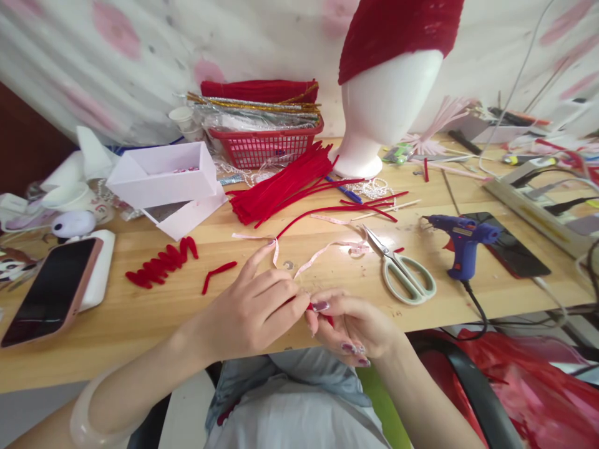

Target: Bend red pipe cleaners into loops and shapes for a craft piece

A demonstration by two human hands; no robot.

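Near the table's front edge my left hand (262, 305) and my right hand (353, 324) meet, both closed on a short red fuzzy stem (330, 320), mostly hidden by the fingers. The left index finger points away, its tip close to a thin measuring tape (275, 252). Several short folded red pieces (161, 263) lie in a row at the left, with one bent red piece (219, 272) beside them. Behind my hands is a bundle of long red stems (285, 184). Green-handled scissors (403, 274) rest to the right, blades slightly apart.
A blue glue gun (464, 243) and a dark phone (510, 246) lie at right. Another phone (51, 290) is at left. Behind stand a white box (163, 178), a red basket (269, 148) and a white head form (384, 106) with a red covering. A power strip (538, 212) lies far right.
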